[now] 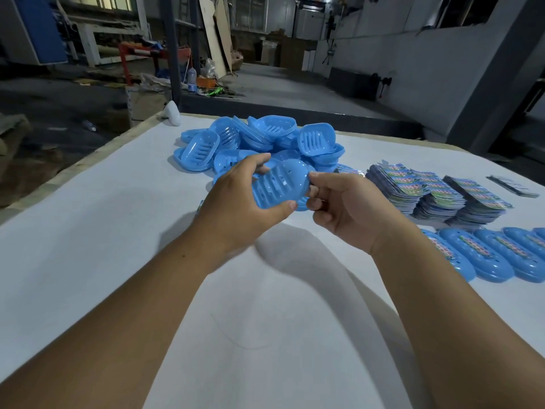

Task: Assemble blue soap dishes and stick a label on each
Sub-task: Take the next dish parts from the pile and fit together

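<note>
My left hand (236, 202) grips a blue slotted soap dish (278, 183) above the middle of the table, thumb under its near edge and fingers over the far edge. My right hand (336, 206) pinches the dish's right end, with another blue part partly hidden beneath it. A heap of loose blue dish parts (259, 143) lies behind the hands. Stacks of colourful labels (433, 190) sit to the right. A row of labelled dishes (501, 252) lies at the right edge.
The table is covered with a white sheet (118, 231); its left edge runs diagonally. A thin dark stack (513, 185) lies at the far right. A white object (172, 113) sits at the far corner. Workshop floor and clutter lie beyond.
</note>
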Demonstrator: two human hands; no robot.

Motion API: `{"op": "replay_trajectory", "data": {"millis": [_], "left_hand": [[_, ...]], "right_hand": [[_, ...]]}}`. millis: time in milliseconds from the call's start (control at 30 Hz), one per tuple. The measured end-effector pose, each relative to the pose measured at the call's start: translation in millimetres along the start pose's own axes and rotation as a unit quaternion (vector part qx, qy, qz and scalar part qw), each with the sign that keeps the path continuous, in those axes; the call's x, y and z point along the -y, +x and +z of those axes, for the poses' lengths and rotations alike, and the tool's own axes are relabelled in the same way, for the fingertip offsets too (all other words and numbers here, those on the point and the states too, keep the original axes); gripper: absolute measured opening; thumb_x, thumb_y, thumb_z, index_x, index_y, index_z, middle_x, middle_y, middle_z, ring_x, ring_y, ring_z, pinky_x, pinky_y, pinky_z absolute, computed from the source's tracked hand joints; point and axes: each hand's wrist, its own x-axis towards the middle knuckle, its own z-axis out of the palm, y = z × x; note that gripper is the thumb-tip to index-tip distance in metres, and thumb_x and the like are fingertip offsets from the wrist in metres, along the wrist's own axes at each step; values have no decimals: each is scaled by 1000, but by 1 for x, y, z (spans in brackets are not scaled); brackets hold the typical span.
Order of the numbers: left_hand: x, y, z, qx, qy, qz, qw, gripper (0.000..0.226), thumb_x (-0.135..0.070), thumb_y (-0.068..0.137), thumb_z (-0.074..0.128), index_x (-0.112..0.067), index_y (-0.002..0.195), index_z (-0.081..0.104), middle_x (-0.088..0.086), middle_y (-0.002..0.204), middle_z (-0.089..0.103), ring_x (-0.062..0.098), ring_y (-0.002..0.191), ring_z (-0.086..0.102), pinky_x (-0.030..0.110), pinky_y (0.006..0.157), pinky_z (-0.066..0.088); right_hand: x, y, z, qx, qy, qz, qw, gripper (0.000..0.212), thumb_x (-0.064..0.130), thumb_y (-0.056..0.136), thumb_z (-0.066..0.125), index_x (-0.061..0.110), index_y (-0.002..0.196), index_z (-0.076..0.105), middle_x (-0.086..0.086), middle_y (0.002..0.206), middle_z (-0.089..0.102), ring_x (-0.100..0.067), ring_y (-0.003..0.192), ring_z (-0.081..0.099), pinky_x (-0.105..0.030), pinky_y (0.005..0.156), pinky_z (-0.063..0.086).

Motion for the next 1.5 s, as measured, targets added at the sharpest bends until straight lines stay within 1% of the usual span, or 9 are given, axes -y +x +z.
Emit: {"op": "replay_trajectory", "data": {"millis": [100, 200, 367, 500, 667, 933, 1133, 1400, 1500], "left_hand": [[4, 2, -4, 35, 9, -7, 999, 72, -50, 70, 86, -37, 133, 53, -19, 120, 59, -3, 105, 57, 27, 93, 50], [6, 1, -5, 107, 16, -12, 994, 62, -50, 67, 87, -46, 118, 52, -25, 111, 57, -12, 102, 54, 18, 85, 46], [5, -4, -2, 210, 42, -22, 977, 66, -57, 61, 84, -56, 114, 45, -29, 105, 57, -14, 96, 56, 17, 80, 47], [4, -7, -2, 254, 75, -47, 963, 73, -67, 52, 78, -63, 114, 40, -31, 107, 56, -11, 95, 58, 24, 85, 49], [3, -6, -2, 276, 99, -51, 955, 77, -72, 51, 76, -65, 117, 38, -32, 109, 54, -8, 100, 57, 29, 86, 50], [3, -9, 6, 155, 36, -88, 983, 54, -86, 69, 52, -43, 98, 68, -22, 104, 64, -3, 98, 58, 29, 74, 47], [-4, 8, 4, 30, -114, -202, 972, 50, -60, 100, 44, -25, 86, 77, -15, 77, 76, 7, 76, 65, 32, 80, 51], [5, 11, -3, -48, -137, -222, 964, 26, -25, 91, 63, -20, 68, 74, -9, 61, 71, 0, 52, 53, 25, 59, 42], [4, 11, -3, -32, -121, -185, 975, 25, -24, 91, 65, -19, 69, 74, -15, 54, 64, -1, 49, 51, 24, 60, 42]], "right_hand": [[4, 3, -9, -128, -89, -38, 987, 18, 26, 97, 63, 11, 103, 71, 3, 76, 72, -12, 61, 51, -21, 55, 40], [4, 6, -27, -312, -396, -184, 844, 20, 23, 94, 61, 16, 105, 76, 6, 92, 75, -15, 78, 64, -25, 68, 50], [0, 8, -47, -266, -632, -127, 717, 43, 17, 89, 60, 14, 131, 66, -12, 130, 65, -33, 124, 53, -35, 103, 37], [-3, 10, -49, -236, -720, -87, 647, 18, 5, 82, 57, 6, 96, 68, -16, 95, 66, -38, 100, 55, -37, 83, 32], [-3, 11, -55, -275, -670, -75, 686, 18, -7, 79, 48, 5, 66, 54, -15, 64, 52, -34, 68, 47, -31, 50, 31], [5, 5, -46, -357, -613, -178, 682, 19, 14, 89, 57, 10, 74, 68, -11, 68, 65, -38, 72, 61, -35, 60, 50], [-3, -1, 2, -207, -585, -354, 700, 5, 15, 83, 74, 17, 85, 78, 11, 75, 57, -14, 80, 47, -22, 69, 27], [-19, -2, 21, -11, -605, -333, 724, 23, 38, 75, 87, 22, 88, 78, 8, 93, 67, -15, 94, 54, -26, 83, 36], [-21, -2, 22, -53, -528, -325, 783, 31, 55, 75, 82, 29, 91, 78, 8, 113, 63, -6, 110, 49, -20, 98, 31]]}}
